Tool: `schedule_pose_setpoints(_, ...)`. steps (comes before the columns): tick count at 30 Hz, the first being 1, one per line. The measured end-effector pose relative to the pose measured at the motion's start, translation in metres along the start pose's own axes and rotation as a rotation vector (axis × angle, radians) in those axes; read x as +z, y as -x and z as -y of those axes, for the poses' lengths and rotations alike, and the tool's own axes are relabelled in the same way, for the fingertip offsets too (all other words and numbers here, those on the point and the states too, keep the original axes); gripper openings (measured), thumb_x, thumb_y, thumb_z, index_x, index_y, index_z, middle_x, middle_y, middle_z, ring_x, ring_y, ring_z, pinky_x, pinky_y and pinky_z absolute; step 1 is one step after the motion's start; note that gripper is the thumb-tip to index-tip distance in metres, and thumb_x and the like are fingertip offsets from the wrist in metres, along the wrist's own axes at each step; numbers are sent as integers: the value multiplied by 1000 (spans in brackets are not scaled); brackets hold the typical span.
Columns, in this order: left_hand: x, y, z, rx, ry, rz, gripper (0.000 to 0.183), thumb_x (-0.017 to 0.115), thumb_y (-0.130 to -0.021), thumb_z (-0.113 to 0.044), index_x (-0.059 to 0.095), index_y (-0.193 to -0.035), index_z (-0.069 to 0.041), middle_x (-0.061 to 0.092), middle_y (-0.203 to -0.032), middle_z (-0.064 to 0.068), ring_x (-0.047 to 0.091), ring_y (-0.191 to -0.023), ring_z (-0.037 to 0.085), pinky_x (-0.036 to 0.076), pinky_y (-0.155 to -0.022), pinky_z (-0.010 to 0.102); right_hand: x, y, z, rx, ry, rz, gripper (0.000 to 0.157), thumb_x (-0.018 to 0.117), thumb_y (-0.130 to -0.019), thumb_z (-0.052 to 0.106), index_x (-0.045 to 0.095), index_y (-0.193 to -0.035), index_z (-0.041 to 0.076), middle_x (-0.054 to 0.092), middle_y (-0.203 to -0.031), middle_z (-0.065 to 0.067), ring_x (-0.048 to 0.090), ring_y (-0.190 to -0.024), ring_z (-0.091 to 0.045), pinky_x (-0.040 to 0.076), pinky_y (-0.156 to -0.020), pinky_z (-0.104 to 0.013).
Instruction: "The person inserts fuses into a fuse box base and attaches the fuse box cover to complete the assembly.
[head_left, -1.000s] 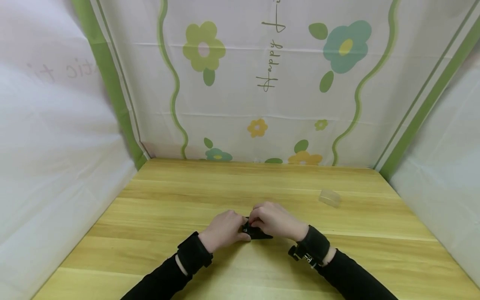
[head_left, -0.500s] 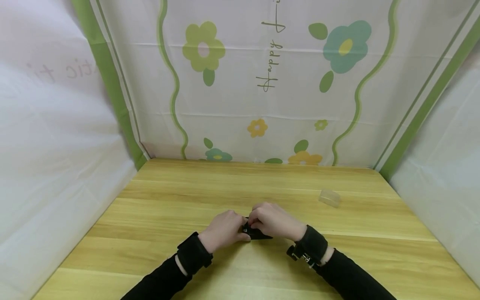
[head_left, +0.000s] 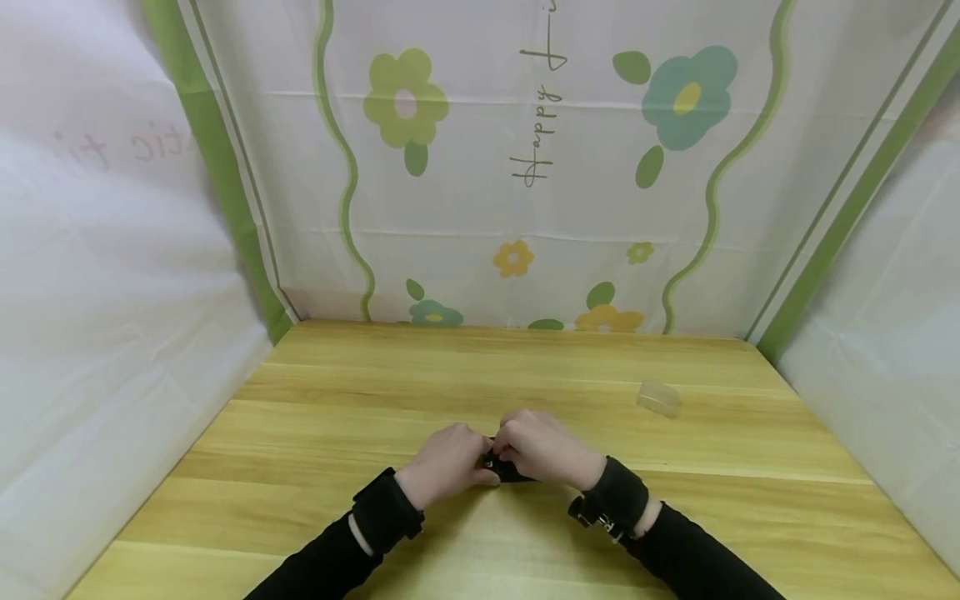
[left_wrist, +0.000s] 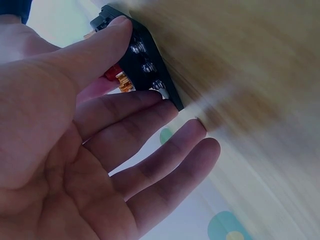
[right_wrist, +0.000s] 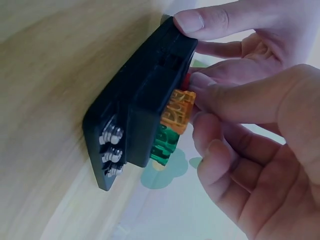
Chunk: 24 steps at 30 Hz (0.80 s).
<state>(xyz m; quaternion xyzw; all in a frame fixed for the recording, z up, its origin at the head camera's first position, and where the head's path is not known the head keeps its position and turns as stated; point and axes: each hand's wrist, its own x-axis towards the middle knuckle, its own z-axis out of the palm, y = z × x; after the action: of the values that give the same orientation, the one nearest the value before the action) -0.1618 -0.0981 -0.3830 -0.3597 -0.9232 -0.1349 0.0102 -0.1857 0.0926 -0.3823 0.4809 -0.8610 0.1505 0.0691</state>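
Fingers and thumb of the left hand point(head_left: 444, 460) gripped one end of the black fuse block point(right_wrist: 142, 92), its base turned toward the table point(head_left: 420, 367), likely to steady it. Opposite them, the right hand point(head_left: 553, 448) pinched the red fuse point(right_wrist: 186, 80), probably by fingertips because so little protruded. Just beside those fingertips, the orange fuse point(right_wrist: 178, 111) and green fuse point(right_wrist: 164, 144) stood ungripped.
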Motion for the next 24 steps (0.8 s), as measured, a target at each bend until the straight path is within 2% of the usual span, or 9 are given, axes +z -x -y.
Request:
schedule_pose_setpoints(3,1,0,0,-4,-4,6,28,74,-81,-35,53,-72,-19,34,-57,-11,32,-51,3,23,-50,18,2,0,1,-9,31,-15,23,65,-80,-3,67,-70,17,46,-68,11,39,-58,-2,29,-53,-12)
schedule_pose_setpoints(7,1,0,-1,3,-7,0,31,74,-81,-35,53,-70,-16,32,-57,-11,31,-51,3,22,-50,18,3,-2,3,-16,74,-34,34,62,-75,-8,50,-59,20,35,-64,9,26,-57,-4,20,-51,-15)
schedule_pose_setpoints(10,0,0,-1,9,-7,-8,32,75,-81,-33,51,-68,-15,31,-57,-10,30,-51,3,22,-50,18,2,-3,6,-18,88,-51,37,62,-73,-8,42,-58,19,32,-64,7,22,-58,-6,17,-52,-17)
schedule_pose_setpoints(13,-1,1,-1,6,-4,-5,33,75,-81,-33,51,-68,-15,32,-56,-10,31,-51,3,22,-50,18,2,-3,7,-17,83,-55,33,63,-75,-8,50,-58,18,33,-63,8,23,-58,-5,19,-51,-16)
schedule_pose_setpoints(17,-1,2,-1,-1,1,0,34,74,-80,-35,49,-66,-17,32,-55,-10,31,-50,3,22,-50,18,3,-2,4,-20,68,-37,25,65,-78,-4,64,-65,16,37,-64,10,29,-57,-3,24,-50,-14)
schedule_pose_setpoints(24,1,2,0,-11,-7,-7,35,75,-80,-37,49,-66,-19,31,-55,-10,32,-49,3,22,-49,18,1,-1,-1,-29,38,-5,15,68,-79,1,70,-75,15,47,-70,11,41,-61,0,32,-53,-12)
